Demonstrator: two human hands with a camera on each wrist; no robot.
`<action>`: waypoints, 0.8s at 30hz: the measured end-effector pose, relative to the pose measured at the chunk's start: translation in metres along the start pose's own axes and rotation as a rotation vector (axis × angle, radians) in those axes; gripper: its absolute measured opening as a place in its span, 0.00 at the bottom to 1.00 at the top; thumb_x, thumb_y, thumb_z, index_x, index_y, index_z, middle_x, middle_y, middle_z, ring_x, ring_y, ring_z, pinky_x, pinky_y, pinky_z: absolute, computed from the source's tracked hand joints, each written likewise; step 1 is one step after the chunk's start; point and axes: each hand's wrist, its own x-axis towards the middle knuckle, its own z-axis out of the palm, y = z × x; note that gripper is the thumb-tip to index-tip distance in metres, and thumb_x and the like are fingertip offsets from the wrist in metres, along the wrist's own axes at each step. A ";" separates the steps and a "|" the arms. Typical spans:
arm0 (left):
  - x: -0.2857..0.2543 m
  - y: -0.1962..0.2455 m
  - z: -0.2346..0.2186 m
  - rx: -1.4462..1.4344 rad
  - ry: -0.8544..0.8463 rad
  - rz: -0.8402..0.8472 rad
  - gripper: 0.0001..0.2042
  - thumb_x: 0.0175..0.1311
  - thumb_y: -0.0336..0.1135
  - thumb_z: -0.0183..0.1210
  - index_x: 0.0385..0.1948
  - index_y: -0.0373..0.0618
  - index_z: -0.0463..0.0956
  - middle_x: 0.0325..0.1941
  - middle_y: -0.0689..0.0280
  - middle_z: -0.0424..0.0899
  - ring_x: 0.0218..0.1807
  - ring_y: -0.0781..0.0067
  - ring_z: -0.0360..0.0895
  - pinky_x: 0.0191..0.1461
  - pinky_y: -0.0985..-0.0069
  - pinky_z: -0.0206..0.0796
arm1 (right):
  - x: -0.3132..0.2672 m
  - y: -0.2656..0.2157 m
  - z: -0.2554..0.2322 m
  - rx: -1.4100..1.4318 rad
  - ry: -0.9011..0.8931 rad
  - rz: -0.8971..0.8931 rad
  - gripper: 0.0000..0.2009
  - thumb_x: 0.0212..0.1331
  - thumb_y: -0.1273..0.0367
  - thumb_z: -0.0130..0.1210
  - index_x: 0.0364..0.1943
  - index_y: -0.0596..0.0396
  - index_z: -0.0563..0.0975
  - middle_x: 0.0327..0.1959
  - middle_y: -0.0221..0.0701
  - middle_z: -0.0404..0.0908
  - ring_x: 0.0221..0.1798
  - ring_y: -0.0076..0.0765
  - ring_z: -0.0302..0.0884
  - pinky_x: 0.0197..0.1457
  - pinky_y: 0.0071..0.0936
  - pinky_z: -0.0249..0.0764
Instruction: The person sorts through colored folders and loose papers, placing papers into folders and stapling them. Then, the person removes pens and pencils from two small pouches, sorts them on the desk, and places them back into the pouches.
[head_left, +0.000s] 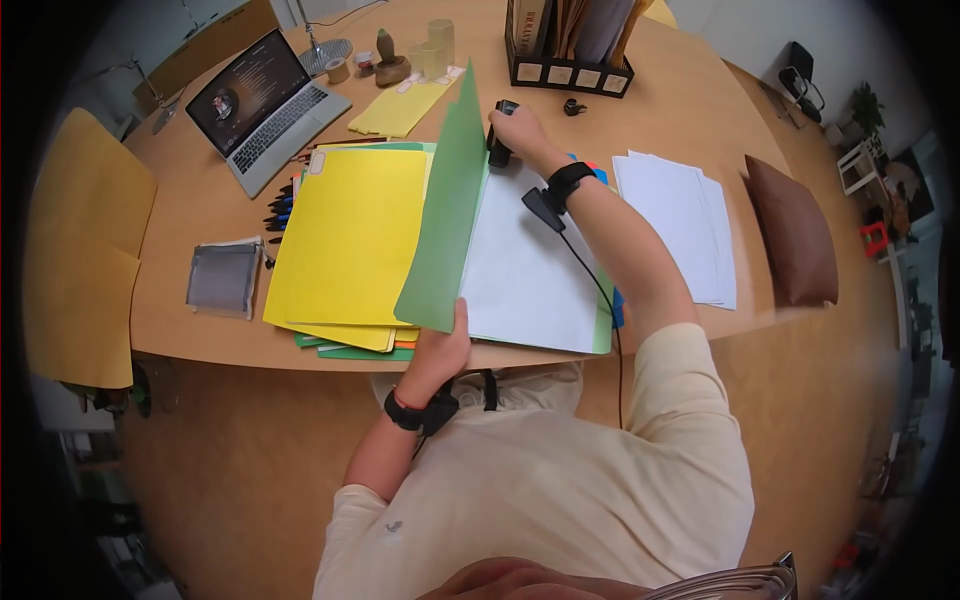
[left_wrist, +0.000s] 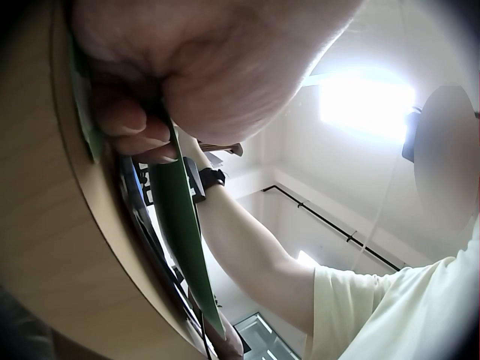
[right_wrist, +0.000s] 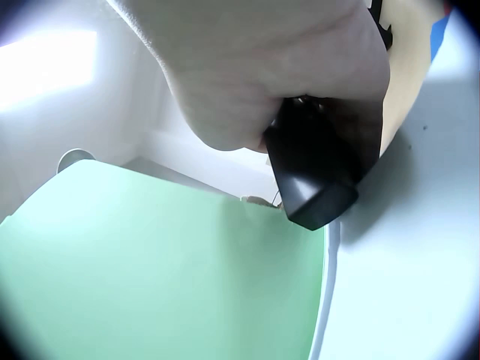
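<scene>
A green folder (head_left: 442, 235) lies open at the table's front, its cover standing up and a stack of white paper (head_left: 530, 260) inside. My left hand (head_left: 443, 352) pinches the folder's lower edge near the fold; in the left wrist view its fingers (left_wrist: 124, 124) curl round the green cover (left_wrist: 180, 225). My right hand (head_left: 522, 135) grips a black stapler (head_left: 500, 150) at the upper left corner of the paper. The right wrist view shows the stapler's end (right_wrist: 311, 176) poking from the curled hand, beside the green cover (right_wrist: 172, 262) and over the white sheet (right_wrist: 412, 262).
Yellow folders (head_left: 350, 240) are piled left of the green one, with pens (head_left: 280, 210), a zip pouch (head_left: 223, 278) and a laptop (head_left: 262, 115) beyond. Loose white sheets (head_left: 675, 225) and a brown cushion (head_left: 795, 230) lie right. A black file organizer (head_left: 570, 75) stands at the back.
</scene>
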 end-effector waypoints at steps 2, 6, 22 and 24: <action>0.000 0.004 0.003 -0.085 0.044 -0.032 0.12 0.81 0.30 0.48 0.42 0.27 0.73 0.39 0.45 0.80 0.43 0.44 0.77 0.53 0.56 0.69 | 0.007 0.008 0.006 -0.038 0.033 -0.029 0.29 0.62 0.58 0.60 0.53 0.78 0.75 0.47 0.58 0.86 0.49 0.59 0.89 0.49 0.46 0.84; 0.000 0.004 0.005 -0.107 0.099 -0.004 0.11 0.81 0.30 0.48 0.42 0.27 0.73 0.38 0.46 0.80 0.42 0.45 0.78 0.52 0.56 0.69 | 0.014 0.022 0.015 -0.063 0.127 -0.053 0.30 0.62 0.57 0.59 0.52 0.79 0.77 0.48 0.63 0.86 0.53 0.64 0.88 0.58 0.46 0.81; -0.002 0.005 0.006 -0.096 0.108 0.053 0.11 0.81 0.28 0.49 0.40 0.27 0.74 0.35 0.46 0.80 0.39 0.45 0.77 0.49 0.57 0.69 | -0.001 0.010 0.010 -0.145 0.156 -0.081 0.26 0.65 0.54 0.57 0.36 0.73 0.84 0.38 0.61 0.88 0.44 0.63 0.89 0.50 0.50 0.82; -0.001 0.009 0.002 -0.093 0.079 0.003 0.11 0.81 0.29 0.49 0.42 0.27 0.74 0.36 0.45 0.80 0.41 0.45 0.78 0.51 0.57 0.70 | -0.006 0.003 0.005 -0.103 0.108 -0.014 0.24 0.62 0.56 0.59 0.38 0.73 0.84 0.40 0.59 0.88 0.44 0.59 0.90 0.47 0.47 0.82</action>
